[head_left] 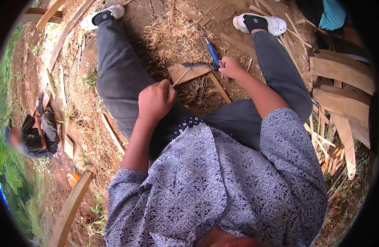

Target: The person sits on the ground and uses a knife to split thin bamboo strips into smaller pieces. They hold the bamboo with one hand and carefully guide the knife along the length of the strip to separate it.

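My left hand [156, 99] is closed in a fist above my left thigh. It grips a thin wooden stick [182, 77] that slants up to the right. My right hand [231, 69] is wrapped round the brown handle of a knife [210, 67]. Its dark blade points left, close to the far end of the stick; whether they touch I cannot tell. Beneath the blade lies a flat piece of wood [185, 74] between my legs. Just past my right hand, a blue-handled tool [212, 52] with a thin shaft rests on the ground.
Wood shavings [169, 35] cover the soil between my shoes. Curved planks [341, 74] and thin strips are piled at the right. A wooden beam [72, 208] stands at the lower left. Another person [37, 133] sits on the ground at the left. Turquoise cloth [332, 15] shows at the upper right.
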